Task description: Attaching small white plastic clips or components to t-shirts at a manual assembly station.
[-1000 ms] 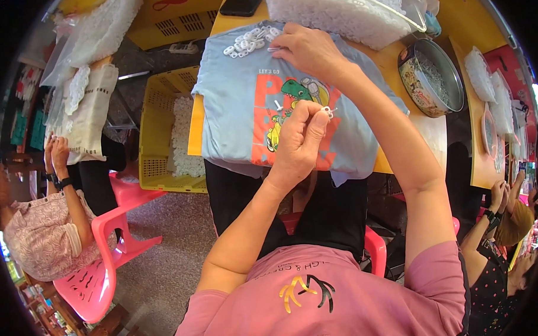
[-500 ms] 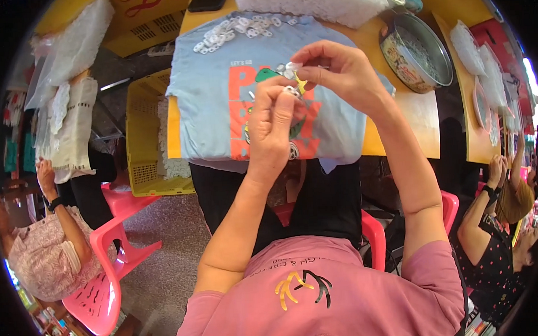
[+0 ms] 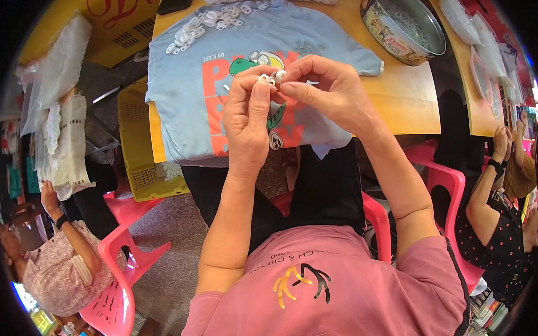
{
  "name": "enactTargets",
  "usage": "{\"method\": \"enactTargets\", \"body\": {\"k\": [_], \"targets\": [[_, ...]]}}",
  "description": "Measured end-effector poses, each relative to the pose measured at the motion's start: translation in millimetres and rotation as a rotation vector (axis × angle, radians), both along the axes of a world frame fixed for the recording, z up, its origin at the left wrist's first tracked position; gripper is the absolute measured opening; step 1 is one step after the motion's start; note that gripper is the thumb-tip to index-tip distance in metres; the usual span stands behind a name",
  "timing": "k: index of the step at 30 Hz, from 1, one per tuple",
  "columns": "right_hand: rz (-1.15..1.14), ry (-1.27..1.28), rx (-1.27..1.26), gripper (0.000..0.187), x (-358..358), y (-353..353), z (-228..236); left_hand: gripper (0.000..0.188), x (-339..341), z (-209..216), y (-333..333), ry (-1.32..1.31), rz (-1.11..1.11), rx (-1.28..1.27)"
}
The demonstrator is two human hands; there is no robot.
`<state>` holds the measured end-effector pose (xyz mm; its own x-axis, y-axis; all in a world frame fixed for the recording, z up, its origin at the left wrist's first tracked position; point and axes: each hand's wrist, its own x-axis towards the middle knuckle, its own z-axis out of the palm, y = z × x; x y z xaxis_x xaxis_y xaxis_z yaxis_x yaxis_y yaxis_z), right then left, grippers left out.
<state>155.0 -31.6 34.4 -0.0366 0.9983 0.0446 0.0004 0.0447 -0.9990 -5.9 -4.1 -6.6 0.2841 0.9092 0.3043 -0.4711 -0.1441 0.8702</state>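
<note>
Both hands meet above a light-blue T-shirt (image 3: 181, 120) with a red print, spread over the table. My left hand (image 3: 248, 118) is closed, its thumb and fingers pinching a small white plastic part (image 3: 266, 80) with holes. Close against it, my right hand (image 3: 328, 92) pinches another small white piece (image 3: 280, 74) with thumb and forefinger. Whether the two pieces touch is hard to make out. At the shirt's far left lies a loose pile of similar white plastic parts (image 3: 190, 34).
A round tin (image 3: 408, 61) with small clear pieces stands at the far right of the yellow table (image 3: 406, 107). A yellow crate (image 3: 138, 122) is at my left. Another person in patterned clothing (image 3: 62, 267) sits on a pink chair (image 3: 117, 303); others work at right.
The view has shifted. My right hand has come down beside my left, and the white pieces are now held nearer together.
</note>
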Motion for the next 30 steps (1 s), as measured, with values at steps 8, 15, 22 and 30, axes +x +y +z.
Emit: {"method": "enactTargets", "body": {"k": [8,15,22,30], "targets": [[-0.104,0.179,0.009,0.021,-5,-4,-2,0.014,1,-2,0,-0.034,-0.018,-0.034],[-0.199,0.350,-0.078,0.024,-9,-4,-1,0.011,2,1,-3,-0.002,-0.041,-0.050],[-0.180,0.394,-0.090,0.025,-15,-6,-1,0.010,1,3,-4,0.008,-0.037,-0.067],[-0.168,0.288,-0.045,0.025,-11,-6,-2,0.016,2,6,-7,0.104,0.013,-0.058]]}}
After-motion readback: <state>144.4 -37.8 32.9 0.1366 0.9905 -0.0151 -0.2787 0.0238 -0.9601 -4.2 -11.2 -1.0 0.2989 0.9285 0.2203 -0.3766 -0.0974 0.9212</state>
